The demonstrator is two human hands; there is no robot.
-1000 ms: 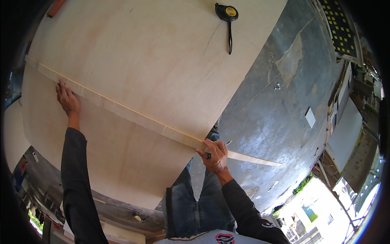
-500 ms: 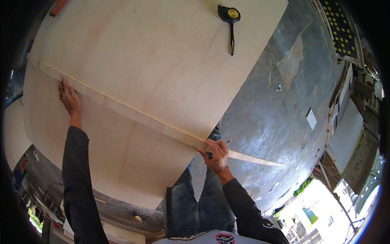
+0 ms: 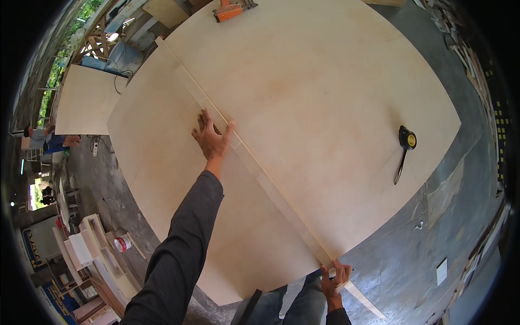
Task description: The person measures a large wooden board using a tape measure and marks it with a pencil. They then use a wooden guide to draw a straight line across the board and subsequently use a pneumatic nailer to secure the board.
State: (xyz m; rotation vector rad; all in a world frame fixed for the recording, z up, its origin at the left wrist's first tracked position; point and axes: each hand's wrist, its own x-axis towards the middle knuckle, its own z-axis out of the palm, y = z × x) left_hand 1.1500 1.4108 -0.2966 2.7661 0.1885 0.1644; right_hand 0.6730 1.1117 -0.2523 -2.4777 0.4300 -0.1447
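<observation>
A long, narrow strip of thin wood [image 3: 273,195] lies across a large pale plywood sheet [image 3: 325,124]. My left hand [image 3: 212,140] rests on the strip with its fingers spread, the thumb reaching over the strip's far edge. At the sheet's near edge, my right hand [image 3: 336,277] is closed around the strip, whose end sticks out past the sheet over the floor. Whether anything else is in that hand is hidden. A black and yellow tape measure [image 3: 408,140] with a wrist strap lies on the sheet at the right.
At the sheet's far edge lies an orange power tool [image 3: 230,12], apparently a nail gun. A bucket [image 3: 124,57] stands beyond at the far left, near another pale board [image 3: 86,103]. Wooden pieces [image 3: 103,260] and a small tub [image 3: 123,243] are lower left. Another person [image 3: 54,142] is at the left.
The view has swung left and farther out, bringing the orange tool fully in. My left hand's fingers have spread, with the thumb now across the strip. My right hand stays at the sheet's edge.
</observation>
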